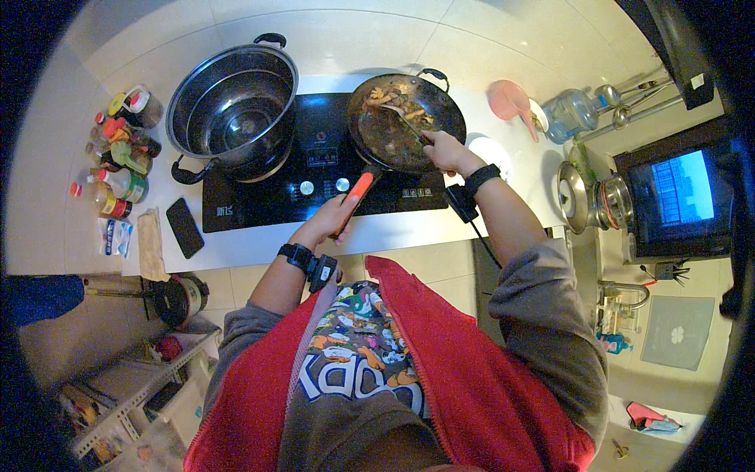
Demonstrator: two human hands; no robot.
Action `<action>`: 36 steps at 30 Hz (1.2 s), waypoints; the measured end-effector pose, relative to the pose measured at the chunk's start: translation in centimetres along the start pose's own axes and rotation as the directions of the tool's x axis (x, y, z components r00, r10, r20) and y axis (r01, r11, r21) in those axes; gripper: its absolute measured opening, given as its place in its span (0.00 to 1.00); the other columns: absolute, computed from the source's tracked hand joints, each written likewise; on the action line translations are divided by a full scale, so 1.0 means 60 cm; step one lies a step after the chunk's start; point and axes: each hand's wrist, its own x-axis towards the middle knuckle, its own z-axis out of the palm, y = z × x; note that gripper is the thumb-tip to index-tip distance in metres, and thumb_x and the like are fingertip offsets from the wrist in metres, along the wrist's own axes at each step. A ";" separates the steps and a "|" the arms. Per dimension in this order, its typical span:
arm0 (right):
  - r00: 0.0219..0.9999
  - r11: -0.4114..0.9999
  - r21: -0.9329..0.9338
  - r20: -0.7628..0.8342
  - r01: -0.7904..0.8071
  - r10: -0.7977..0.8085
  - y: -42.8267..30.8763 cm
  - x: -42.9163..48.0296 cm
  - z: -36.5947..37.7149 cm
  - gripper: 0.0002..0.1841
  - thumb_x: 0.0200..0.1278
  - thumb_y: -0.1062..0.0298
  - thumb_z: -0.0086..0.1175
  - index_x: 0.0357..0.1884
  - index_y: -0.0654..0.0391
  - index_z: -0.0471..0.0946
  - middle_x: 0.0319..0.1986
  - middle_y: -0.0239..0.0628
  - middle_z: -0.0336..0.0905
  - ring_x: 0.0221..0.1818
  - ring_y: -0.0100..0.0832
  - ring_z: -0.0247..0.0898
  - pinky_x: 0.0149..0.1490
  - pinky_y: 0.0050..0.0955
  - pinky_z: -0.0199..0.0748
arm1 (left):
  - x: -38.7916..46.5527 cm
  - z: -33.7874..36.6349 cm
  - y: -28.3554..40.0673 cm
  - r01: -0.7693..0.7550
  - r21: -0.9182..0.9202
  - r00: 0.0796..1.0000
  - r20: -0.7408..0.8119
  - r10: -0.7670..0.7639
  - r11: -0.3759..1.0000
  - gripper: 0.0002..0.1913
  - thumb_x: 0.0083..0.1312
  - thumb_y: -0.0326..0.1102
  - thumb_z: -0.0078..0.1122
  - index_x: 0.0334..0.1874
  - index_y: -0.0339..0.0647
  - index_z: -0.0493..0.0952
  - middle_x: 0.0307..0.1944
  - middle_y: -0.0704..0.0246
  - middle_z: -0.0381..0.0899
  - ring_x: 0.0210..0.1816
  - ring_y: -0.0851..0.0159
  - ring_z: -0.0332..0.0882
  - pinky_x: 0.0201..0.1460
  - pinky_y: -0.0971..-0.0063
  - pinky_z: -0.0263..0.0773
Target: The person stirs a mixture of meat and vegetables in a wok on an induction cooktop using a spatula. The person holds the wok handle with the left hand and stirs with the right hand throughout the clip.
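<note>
My left hand [328, 221] grips the wok's long handle [357, 197], which has an orange upper side. The dark wok [386, 144] rests on the right half of a black two-burner cooktop [318, 133]. In my right hand [451, 154] is a spatula [407, 121] with a dark handle; its metal head lies inside the wok against the food. Browned pieces of food [401, 101] are gathered toward the wok's far side, while the near side shows a wet, brown surface. The exact kind of food cannot be told.
A large, deep black pot [236, 112] stands on the left burner. Several seasoning bottles [121, 150] crowd the counter's left end, near a black phone [185, 228] and a folded cloth [152, 245]. At right are a pink ladle [512, 103], a water jug [571, 116] and a metal lid [571, 197].
</note>
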 end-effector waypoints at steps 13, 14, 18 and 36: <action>0.979 0.773 -0.623 -0.058 0.118 -0.196 -0.013 -0.047 0.004 0.15 0.69 0.69 0.43 0.52 0.64 0.73 0.40 0.60 0.82 0.42 0.56 0.82 0.45 0.50 0.81 | -0.002 0.003 0.006 0.002 -0.051 1.000 0.020 -0.001 0.999 0.24 0.78 0.55 0.38 0.62 0.42 0.65 0.14 0.73 0.68 0.10 0.71 0.66 0.11 0.74 0.61; 0.978 0.765 -0.632 -0.052 0.124 -0.201 -0.026 -0.044 -0.004 0.15 0.68 0.69 0.44 0.51 0.64 0.75 0.40 0.59 0.82 0.43 0.55 0.82 0.46 0.49 0.81 | -0.003 0.003 0.006 -0.008 -0.026 1.000 0.008 0.008 1.000 0.27 0.76 0.59 0.38 0.60 0.43 0.67 0.15 0.73 0.68 0.11 0.72 0.66 0.12 0.75 0.61; 0.983 0.686 -0.719 -0.023 0.112 -0.184 -0.063 -0.023 -0.021 0.14 0.68 0.66 0.46 0.44 0.63 0.80 0.42 0.53 0.84 0.44 0.50 0.83 0.46 0.46 0.82 | -0.013 0.001 0.005 -0.024 0.009 1.000 -0.018 0.025 1.000 0.31 0.73 0.67 0.39 0.56 0.44 0.72 0.18 0.75 0.69 0.13 0.74 0.66 0.14 0.77 0.58; 0.995 0.976 -0.197 0.038 0.094 -0.088 -0.077 -0.062 -0.023 0.29 0.65 0.67 0.56 0.69 0.55 0.65 0.30 0.46 0.79 0.24 0.37 0.77 0.25 0.37 0.75 | -0.006 0.000 0.002 -0.035 0.072 0.999 -0.032 0.037 0.997 0.27 0.75 0.62 0.37 0.53 0.43 0.70 0.16 0.73 0.70 0.11 0.71 0.66 0.12 0.74 0.59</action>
